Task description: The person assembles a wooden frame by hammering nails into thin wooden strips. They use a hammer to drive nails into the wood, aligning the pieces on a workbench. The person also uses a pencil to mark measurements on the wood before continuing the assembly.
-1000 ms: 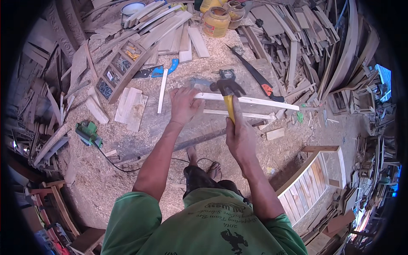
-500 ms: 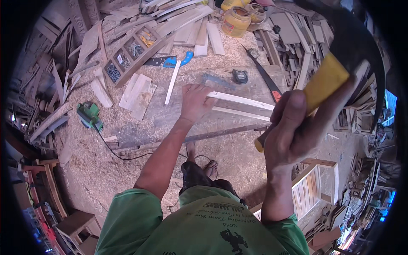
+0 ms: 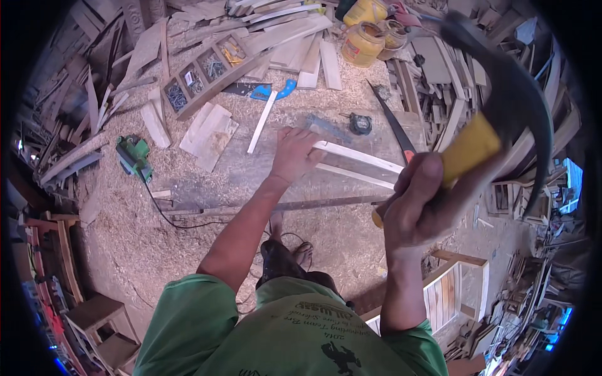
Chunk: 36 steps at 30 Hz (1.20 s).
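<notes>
Wooden strip [image 3: 360, 155] pinched in the left hand [image 3: 293, 153] disappears behind the right hand [image 3: 414, 213] clenching a hammer [image 3: 501, 100].

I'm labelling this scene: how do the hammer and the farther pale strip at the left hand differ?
The hammer has a yellow handle and dark, curved head; the farther pale strip is slim and straight. The hammer is raised in the right hand, while the strip is low over the bench, its left end at the left hand. A hand is on each.

Green corded tool [image 3: 133, 156] amid shavings [image 3: 128, 213]; yellow jar [image 3: 362, 46].
</notes>
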Each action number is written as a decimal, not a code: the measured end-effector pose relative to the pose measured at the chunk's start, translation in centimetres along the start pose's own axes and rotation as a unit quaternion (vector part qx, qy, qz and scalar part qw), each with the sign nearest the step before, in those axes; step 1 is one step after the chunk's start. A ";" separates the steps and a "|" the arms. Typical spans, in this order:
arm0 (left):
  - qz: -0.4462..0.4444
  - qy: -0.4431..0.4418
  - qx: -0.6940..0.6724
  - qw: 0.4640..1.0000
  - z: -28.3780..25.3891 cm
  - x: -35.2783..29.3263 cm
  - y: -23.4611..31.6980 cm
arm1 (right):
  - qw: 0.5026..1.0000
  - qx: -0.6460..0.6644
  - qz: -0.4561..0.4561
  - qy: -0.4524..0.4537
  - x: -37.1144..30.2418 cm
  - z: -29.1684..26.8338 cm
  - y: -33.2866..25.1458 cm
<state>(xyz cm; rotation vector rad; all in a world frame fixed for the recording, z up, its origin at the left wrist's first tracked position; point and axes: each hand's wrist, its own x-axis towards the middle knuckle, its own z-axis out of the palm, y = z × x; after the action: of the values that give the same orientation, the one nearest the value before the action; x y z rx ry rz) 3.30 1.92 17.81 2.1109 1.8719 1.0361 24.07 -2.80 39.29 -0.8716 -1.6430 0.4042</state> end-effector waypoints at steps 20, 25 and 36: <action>-0.015 0.009 0.008 1.000 0.6 0.2 -0.1 | 0.932 -0.174 0.162 -0.272 -7.9 0.5 7.3; -0.034 -0.017 -0.010 0.999 -1.1 0.4 0.7 | 0.993 -0.003 0.064 -0.096 -1.1 -0.5 1.3; -0.003 0.018 0.000 1.000 0.0 0.2 0.3 | 0.941 -0.162 0.145 -0.259 -6.8 0.0 6.6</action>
<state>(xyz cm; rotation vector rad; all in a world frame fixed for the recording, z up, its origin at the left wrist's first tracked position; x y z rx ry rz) 3.52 2.05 18.01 2.0995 1.8922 1.0790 26.48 -3.40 30.14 -1.3463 -2.1097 0.6158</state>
